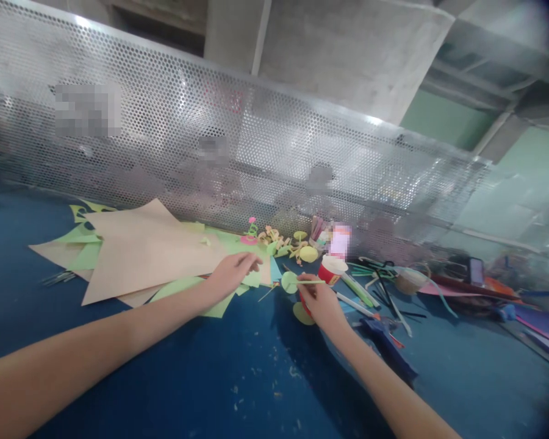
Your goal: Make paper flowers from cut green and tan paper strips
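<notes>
My right hand [319, 300] is closed on a thin pale-green paper stem [312, 281], with a round green paper disc [290, 281] at its left end. Just below these fingers lies a yellow-green disc [303, 314], and a red thing, mostly hidden by the hand, shows beside it. Behind the right hand stands a red and white paper cup [333, 269]. Over the right part of the paper pile, my left hand [238, 271] has its fingers loosely bent and apart, with nothing visible in them. Green paper pieces [215, 299] lie under and around it.
Large beige paper sheets [141, 250] cover the left of the blue table [238, 378]. Small paper flowers [279, 241] line the back, before a perforated metal screen [165, 122]. At right are strips, a dark blue tool-like object [388, 347], a tape roll [412, 280] and a phone [476, 271].
</notes>
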`<state>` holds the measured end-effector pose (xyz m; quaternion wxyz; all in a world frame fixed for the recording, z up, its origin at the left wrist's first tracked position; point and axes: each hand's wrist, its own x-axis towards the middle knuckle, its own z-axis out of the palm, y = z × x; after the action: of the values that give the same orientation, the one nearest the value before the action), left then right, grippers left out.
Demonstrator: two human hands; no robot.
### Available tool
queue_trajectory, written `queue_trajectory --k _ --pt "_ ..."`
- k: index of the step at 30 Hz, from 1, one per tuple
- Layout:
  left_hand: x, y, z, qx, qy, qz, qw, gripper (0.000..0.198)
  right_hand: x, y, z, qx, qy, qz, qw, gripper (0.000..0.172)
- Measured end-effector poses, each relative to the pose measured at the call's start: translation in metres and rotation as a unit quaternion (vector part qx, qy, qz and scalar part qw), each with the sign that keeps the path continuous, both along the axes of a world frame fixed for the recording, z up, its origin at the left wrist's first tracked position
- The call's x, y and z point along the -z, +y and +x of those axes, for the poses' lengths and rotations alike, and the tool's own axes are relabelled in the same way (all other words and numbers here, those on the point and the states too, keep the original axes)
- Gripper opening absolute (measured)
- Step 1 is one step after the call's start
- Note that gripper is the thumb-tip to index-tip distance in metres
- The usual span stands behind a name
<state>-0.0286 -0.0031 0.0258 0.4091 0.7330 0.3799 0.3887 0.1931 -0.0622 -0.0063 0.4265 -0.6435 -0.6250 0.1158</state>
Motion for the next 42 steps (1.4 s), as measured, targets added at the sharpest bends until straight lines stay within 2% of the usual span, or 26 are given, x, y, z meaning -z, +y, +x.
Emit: queue_trajectory --k 4,7,9,11,12,14,15,17,22,26,32,37,40,42 --pt "-0.02 0.014 -0.012 0.006 -0.157 -0.122 0.98 0.036 0.003 0.006 0.002 0.011 0.046 0.008 0.999 0.033" --pt "-0.031 0.03 -0.028 -0.001 -0.187 -0.166 0.968 0.039 0.004 0.01 0.002 0.004 0.11 0.009 0.994 0.045" --pt "-0.036 0.044 -0.044 -0.003 -0.124 -0.136 0.983 0.038 0.002 0.011 0.003 -0.002 0.174 0.013 0.985 0.046" --pt "-0.038 0.058 -0.061 -0.005 0.022 -0.043 0.999 0.038 -0.002 0.011 0.006 -0.001 0.212 0.017 0.977 0.04" --pt "-0.037 0.066 -0.071 -0.035 0.109 0.017 0.993 0.038 -0.005 0.011 0.007 -0.001 0.212 0.016 0.977 0.037" --pt "-0.035 0.078 -0.087 -0.076 0.266 0.105 0.955 0.039 -0.01 0.01 0.01 -0.002 0.185 0.007 0.983 0.033" --pt "-0.033 0.083 -0.094 -0.081 0.327 0.12 0.934 0.039 -0.012 0.01 0.011 -0.004 0.172 0.0 0.985 0.032" --pt "-0.029 0.09 -0.105 -0.081 0.373 0.116 0.917 0.04 -0.013 0.009 0.012 -0.008 0.143 -0.015 0.99 0.032" --pt "-0.024 0.091 -0.113 -0.069 0.439 0.085 0.892 0.048 -0.006 0.008 0.008 -0.021 0.059 -0.038 0.997 0.035" --pt "-0.02 0.092 -0.114 -0.055 0.468 0.074 0.879 0.048 0.0 0.007 0.005 -0.022 0.001 -0.04 0.999 0.029" --pt "-0.012 0.1 -0.122 -0.038 0.453 0.07 0.888 0.043 0.0 0.007 0.005 0.006 -0.02 -0.024 0.999 0.026" --pt "-0.011 0.1 -0.125 -0.034 0.44 0.075 0.894 0.058 0.0 0.008 0.009 0.027 -0.022 -0.015 0.999 0.031" --pt "-0.008 0.102 -0.124 -0.044 0.432 0.079 0.897 0.066 0.003 0.008 0.009 0.009 -0.013 -0.026 1.0 0.032" --pt "-0.005 0.104 -0.123 -0.073 0.413 0.091 0.903 0.067 0.005 0.007 0.007 -0.012 -0.005 -0.033 0.999 0.031"
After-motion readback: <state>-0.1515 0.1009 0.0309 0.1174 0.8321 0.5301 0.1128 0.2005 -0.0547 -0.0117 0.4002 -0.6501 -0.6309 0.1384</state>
